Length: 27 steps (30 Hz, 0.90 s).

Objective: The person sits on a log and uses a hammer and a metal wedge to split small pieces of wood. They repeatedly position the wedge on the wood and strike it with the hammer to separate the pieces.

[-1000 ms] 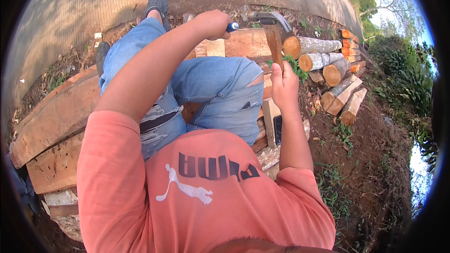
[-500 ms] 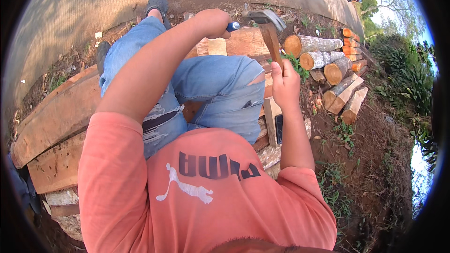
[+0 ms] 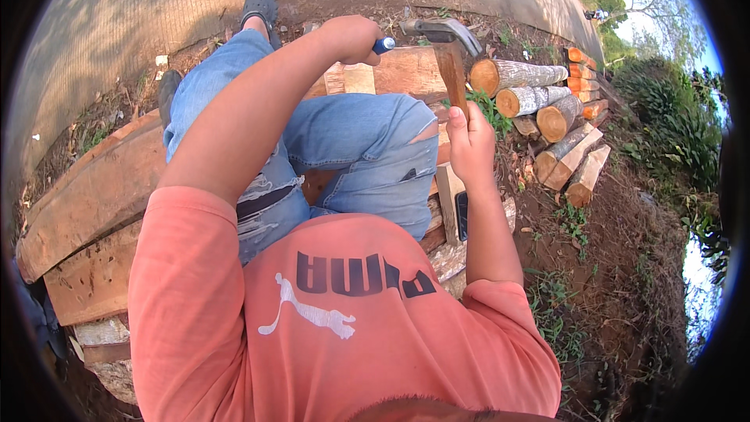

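My left hand [image 3: 351,37] is closed around the blue grip of a claw hammer [image 3: 441,30], arm stretched forward over my knees. The hammer's metal head rests at the top end of a narrow brown wooden strip [image 3: 453,78] that stands nearly upright. My right hand [image 3: 471,144] grips that strip at its lower part, thumb up along it. A broad pale wooden board [image 3: 398,72] lies just behind the strip and my jeans-clad legs.
I sit on thick rough planks [image 3: 94,203] stacked at the left. A pile of cut logs [image 3: 539,101] lies at the right. A dark flat phone-like thing [image 3: 462,215] rests on a plank by my right arm. Beyond are a paved surface [image 3: 117,23] and a grassy dirt slope [image 3: 625,266].
The hammer head has shifted slightly left at the strip's top, and my right hand sits a little lower on the strip. Otherwise nothing moved.
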Available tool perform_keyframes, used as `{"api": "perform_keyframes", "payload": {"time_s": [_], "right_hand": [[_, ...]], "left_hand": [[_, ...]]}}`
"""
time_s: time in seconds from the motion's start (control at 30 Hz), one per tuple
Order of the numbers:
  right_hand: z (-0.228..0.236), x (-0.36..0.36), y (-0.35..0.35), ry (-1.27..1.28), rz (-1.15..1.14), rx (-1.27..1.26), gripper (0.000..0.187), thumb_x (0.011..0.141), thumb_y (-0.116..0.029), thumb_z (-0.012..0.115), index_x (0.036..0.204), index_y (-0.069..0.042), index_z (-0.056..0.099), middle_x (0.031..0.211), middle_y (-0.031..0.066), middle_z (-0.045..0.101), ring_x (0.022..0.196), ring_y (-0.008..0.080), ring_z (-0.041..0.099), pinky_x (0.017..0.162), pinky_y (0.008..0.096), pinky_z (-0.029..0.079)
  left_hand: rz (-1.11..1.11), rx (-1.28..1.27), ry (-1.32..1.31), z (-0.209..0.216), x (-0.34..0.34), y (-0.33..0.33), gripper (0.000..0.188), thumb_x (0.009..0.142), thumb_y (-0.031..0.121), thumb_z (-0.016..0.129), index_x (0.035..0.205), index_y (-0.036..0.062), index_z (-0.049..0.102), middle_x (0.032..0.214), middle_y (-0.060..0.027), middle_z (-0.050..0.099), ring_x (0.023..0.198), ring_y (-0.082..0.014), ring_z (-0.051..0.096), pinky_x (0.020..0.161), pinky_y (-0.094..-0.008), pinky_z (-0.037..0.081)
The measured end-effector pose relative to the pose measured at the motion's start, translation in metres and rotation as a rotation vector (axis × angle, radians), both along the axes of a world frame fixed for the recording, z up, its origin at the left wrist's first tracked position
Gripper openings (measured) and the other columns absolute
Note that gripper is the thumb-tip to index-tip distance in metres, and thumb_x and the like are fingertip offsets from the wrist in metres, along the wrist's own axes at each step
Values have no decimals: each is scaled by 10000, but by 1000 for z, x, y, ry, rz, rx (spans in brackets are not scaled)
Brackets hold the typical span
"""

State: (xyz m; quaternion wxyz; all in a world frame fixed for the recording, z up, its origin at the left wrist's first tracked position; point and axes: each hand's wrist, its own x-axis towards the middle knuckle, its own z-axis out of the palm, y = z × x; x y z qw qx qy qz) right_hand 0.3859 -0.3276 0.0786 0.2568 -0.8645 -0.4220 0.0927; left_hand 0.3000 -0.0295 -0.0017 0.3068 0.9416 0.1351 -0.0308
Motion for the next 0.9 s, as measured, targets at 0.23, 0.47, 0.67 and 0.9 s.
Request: {"api": "perform_keyframes", "payload": {"time_s": [0.23, 0.47, 0.67, 0.9], "right_hand": [[-3, 4, 0, -92, 29, -5, 368, 1094, -385, 607, 1107, -20, 656, 856, 217, 694, 819, 433, 689, 735, 480, 522], [-2, 4, -1, -38, 44, 60, 339, 1093, -336, 623, 1103, -1, 671, 842, 222, 697, 788, 414, 693, 723, 473, 524], [11, 6, 2, -9, 68, -115, 336, 1101, -323, 602, 1208, -6, 643, 904, 249, 707, 840, 435, 695, 748, 479, 526], [-5, 8, -6, 25, 36, -92, 359, 1109, -349, 588, 1097, 6, 643, 801, 205, 669, 772, 421, 680, 703, 477, 512]], "left_hand": [[-4, 25, 10, 0, -1, -1, 251, 854, 302, 741, 992, 94, 760, 912, -171, 757, 900, -381, 729, 797, -514, 567], [0, 25, 17, -4, 0, -1, 247, 850, 312, 747, 963, 93, 765, 898, -154, 762, 888, -371, 733, 787, -510, 572], [2, 10, -2, -11, -1, 2, 242, 850, 311, 748, 974, 105, 775, 903, -149, 762, 882, -362, 732, 789, -503, 573], [17, 3, 9, -7, -1, -1, 238, 840, 309, 753, 967, 108, 771, 899, -149, 759, 868, -364, 726, 761, -503, 570]]}}
